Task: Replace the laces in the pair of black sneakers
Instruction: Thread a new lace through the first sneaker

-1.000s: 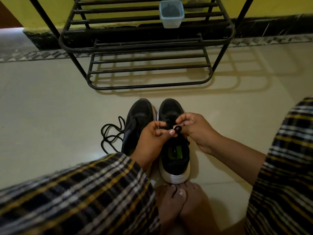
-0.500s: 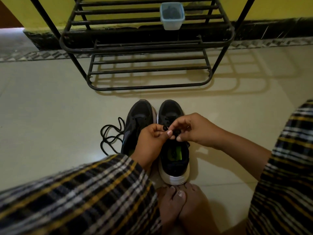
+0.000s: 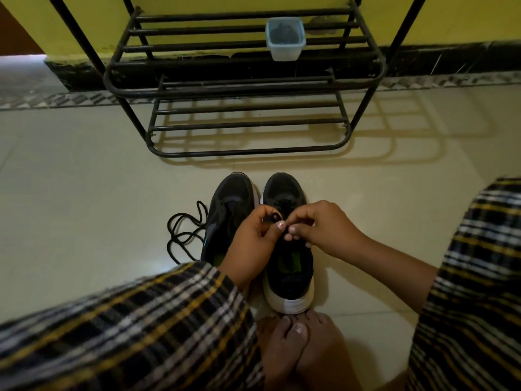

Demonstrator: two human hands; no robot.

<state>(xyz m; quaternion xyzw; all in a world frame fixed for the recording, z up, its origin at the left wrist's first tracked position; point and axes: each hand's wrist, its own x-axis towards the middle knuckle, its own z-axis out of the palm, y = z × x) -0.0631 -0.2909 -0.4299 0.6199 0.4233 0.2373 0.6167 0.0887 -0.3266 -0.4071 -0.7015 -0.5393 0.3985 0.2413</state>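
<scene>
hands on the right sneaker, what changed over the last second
Little changed. The left hand and right hand closed in until their fingertips nearly meet, both pinching the black lace over the right sneaker. The left sneaker, the loose lace on the floor and the rack stayed put.

Right hand (image 3: pixel 321 230) now nearer left hand (image 3: pixel 253 238), fingertips almost touching.
</scene>
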